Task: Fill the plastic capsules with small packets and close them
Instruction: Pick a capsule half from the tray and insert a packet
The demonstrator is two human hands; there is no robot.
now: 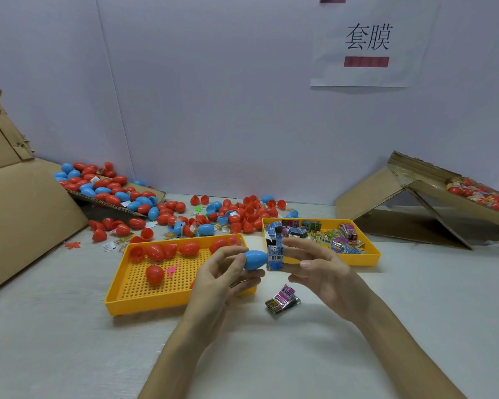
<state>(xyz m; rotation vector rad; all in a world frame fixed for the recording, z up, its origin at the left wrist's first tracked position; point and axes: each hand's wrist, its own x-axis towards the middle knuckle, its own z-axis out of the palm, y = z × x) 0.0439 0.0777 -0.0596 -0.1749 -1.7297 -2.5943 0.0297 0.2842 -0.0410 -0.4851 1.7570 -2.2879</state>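
My left hand (224,276) holds a blue egg-shaped capsule (255,259) between thumb and fingers, above the right end of a yellow perforated tray (144,295). Close beside it, my right hand (319,267) pinches a small blue printed packet (275,257) with the fingertips. The packet nearly touches the capsule's right end. Whether the capsule is a closed egg or a single half cannot be told. Several red capsules (155,274) lie in the perforated tray. A second yellow tray (366,259) behind my right hand holds several folded packets (314,233).
A pink and green packet (283,299) lies on the white table below my hands. Loose red and blue capsules (231,214) are heaped at the back and spill from a cardboard box (26,214) at left. A tilted cardboard box (432,208) stands at right.
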